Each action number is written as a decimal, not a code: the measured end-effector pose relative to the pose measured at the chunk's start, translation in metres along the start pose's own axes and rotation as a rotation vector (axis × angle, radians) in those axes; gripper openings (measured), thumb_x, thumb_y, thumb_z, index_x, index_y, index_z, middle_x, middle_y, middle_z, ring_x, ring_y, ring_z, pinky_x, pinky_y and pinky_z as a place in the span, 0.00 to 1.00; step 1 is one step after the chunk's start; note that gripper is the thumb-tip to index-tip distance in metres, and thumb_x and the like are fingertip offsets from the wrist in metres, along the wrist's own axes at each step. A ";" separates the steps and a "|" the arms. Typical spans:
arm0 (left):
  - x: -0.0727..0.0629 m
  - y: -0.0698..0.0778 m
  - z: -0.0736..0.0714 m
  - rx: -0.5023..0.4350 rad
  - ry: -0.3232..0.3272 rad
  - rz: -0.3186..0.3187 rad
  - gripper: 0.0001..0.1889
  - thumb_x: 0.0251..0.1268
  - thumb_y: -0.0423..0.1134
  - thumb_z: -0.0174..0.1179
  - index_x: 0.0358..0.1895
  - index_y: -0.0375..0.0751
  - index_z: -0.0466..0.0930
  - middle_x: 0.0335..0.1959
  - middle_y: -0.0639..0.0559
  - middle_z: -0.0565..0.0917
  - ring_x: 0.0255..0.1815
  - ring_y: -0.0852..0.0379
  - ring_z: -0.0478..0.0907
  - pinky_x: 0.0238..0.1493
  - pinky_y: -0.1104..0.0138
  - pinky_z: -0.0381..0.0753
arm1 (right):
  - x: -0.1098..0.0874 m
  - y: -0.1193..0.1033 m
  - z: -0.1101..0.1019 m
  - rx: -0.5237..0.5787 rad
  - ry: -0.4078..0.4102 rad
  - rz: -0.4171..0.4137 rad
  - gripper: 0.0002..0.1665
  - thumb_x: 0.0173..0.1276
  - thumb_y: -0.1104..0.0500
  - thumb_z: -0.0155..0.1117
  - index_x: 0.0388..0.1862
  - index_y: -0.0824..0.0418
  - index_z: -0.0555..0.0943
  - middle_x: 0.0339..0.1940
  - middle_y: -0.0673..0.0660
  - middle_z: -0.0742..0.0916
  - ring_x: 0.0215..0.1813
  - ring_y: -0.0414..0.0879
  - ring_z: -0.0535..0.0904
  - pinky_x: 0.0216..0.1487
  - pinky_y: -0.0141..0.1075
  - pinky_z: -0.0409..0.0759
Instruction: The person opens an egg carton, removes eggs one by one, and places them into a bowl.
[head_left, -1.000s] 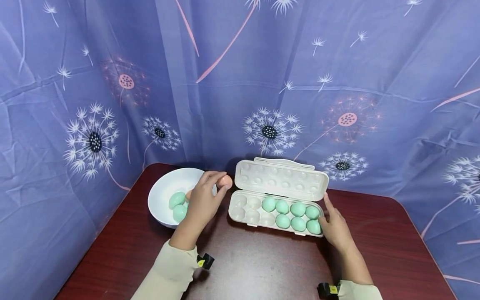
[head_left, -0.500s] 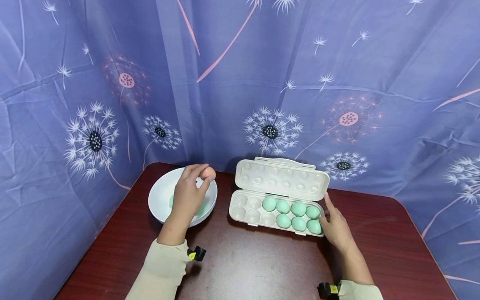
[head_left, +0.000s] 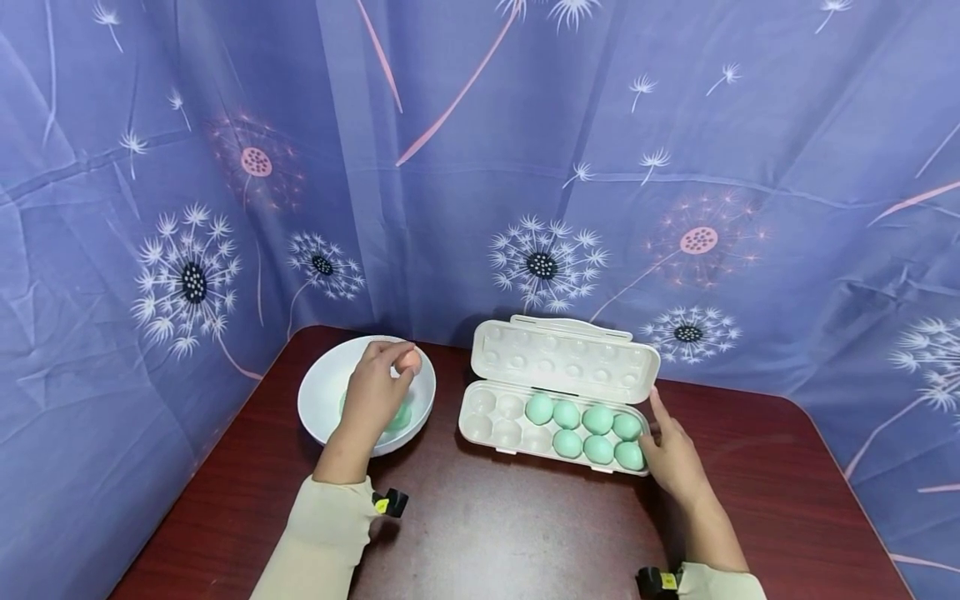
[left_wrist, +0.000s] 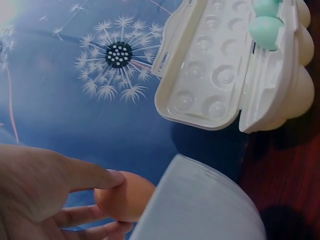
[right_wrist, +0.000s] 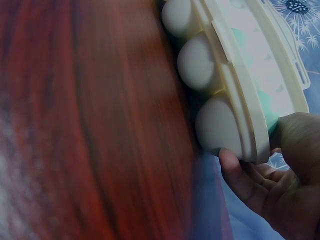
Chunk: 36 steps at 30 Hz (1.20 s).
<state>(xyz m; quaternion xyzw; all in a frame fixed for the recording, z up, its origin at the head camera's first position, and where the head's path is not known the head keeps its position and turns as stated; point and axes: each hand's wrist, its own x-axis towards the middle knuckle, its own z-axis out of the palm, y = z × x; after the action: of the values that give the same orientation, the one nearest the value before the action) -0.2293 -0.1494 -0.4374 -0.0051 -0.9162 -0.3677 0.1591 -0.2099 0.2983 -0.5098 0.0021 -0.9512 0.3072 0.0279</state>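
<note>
My left hand point(head_left: 371, 398) pinches a brown egg point(head_left: 408, 361) over the right side of a white bowl point(head_left: 318, 379). In the left wrist view, the thumb lies on top of the egg point(left_wrist: 127, 197), with fingers under it and the bowl wall point(left_wrist: 200, 207) in front. Green eggs point(head_left: 401, 417) show in the bowl, partly hidden by the hand. My right hand point(head_left: 678, 458) grips the right end of an egg carton point(head_left: 480, 429), thumb at the rim and a finger against an end cup point(right_wrist: 217, 127). Several green eggs point(head_left: 567, 443) fill its right side; the left cups hold none.
The carton's lid point(head_left: 562, 358) stands raised behind it, near the patterned blue curtain point(head_left: 450, 250). A dark red wooden table point(head_left: 487, 525) carries the bowl on the left and the carton right of the middle.
My left hand has moved left with the brown egg, from between bowl and carton to over the bowl, and then slightly lower. The right hand and carton have stayed in place.
</note>
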 end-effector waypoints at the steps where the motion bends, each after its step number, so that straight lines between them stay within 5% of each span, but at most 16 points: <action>1: 0.000 -0.001 0.001 0.004 -0.016 -0.006 0.21 0.63 0.35 0.67 0.61 0.41 0.83 0.56 0.39 0.80 0.58 0.41 0.80 0.61 0.49 0.77 | 0.000 0.000 0.000 0.000 0.001 0.000 0.48 0.72 0.62 0.53 0.85 0.51 0.42 0.52 0.71 0.81 0.46 0.57 0.80 0.49 0.49 0.77; 11: 0.000 -0.010 0.009 0.069 -0.149 -0.003 0.22 0.62 0.33 0.63 0.61 0.38 0.81 0.56 0.37 0.81 0.61 0.40 0.79 0.63 0.49 0.77 | -0.001 0.000 0.000 0.002 0.006 -0.001 0.49 0.72 0.63 0.53 0.85 0.50 0.42 0.51 0.70 0.81 0.46 0.56 0.81 0.47 0.47 0.77; 26: 0.001 -0.016 0.021 0.102 -0.175 -0.006 0.12 0.65 0.32 0.56 0.48 0.34 0.84 0.46 0.37 0.83 0.48 0.41 0.80 0.53 0.50 0.79 | -0.001 -0.001 -0.001 0.007 0.004 -0.003 0.49 0.71 0.63 0.53 0.85 0.51 0.43 0.52 0.71 0.81 0.47 0.57 0.80 0.50 0.51 0.77; 36: -0.001 -0.017 0.027 0.147 -0.171 -0.006 0.14 0.63 0.32 0.60 0.50 0.35 0.86 0.47 0.36 0.83 0.50 0.40 0.82 0.56 0.50 0.81 | -0.001 -0.001 -0.001 -0.001 0.011 -0.012 0.49 0.71 0.63 0.53 0.85 0.52 0.43 0.51 0.71 0.82 0.46 0.57 0.81 0.50 0.51 0.77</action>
<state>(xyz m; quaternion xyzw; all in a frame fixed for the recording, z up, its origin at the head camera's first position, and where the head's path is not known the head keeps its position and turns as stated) -0.2387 -0.1432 -0.4673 -0.0219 -0.9510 -0.2980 0.0791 -0.2092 0.2978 -0.5088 0.0060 -0.9512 0.3066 0.0351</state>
